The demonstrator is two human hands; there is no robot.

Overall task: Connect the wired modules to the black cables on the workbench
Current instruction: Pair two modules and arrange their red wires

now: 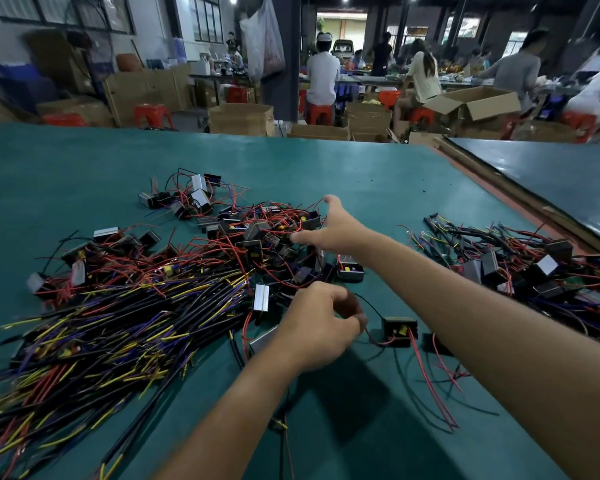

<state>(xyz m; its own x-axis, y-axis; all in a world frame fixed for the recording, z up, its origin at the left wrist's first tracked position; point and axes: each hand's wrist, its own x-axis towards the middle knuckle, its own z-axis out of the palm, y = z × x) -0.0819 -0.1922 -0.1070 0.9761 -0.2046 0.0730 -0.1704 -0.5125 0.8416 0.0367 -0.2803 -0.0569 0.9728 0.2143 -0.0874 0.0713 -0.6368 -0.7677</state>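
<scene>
Step in hand, as judged: picking parts, with no joint made yet. The right hand point(329, 226) is spread and holds nothing as it reaches into the heap of small black box modules with red wires point(257, 237). The left hand point(319, 327) is curled and appears to pinch the thin black lead point(371, 306) of a loose black module point(399, 330), though blur limits certainty. The bundled black cables with yellow and purple tips point(118, 323) lie to the left on the green workbench point(361, 168). The next move calls for choosing one cable end and aligning it finely with the lead.

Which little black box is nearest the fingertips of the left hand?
The black module with a yellow part, lying just right of the left hand; the others lie farther off.
</scene>
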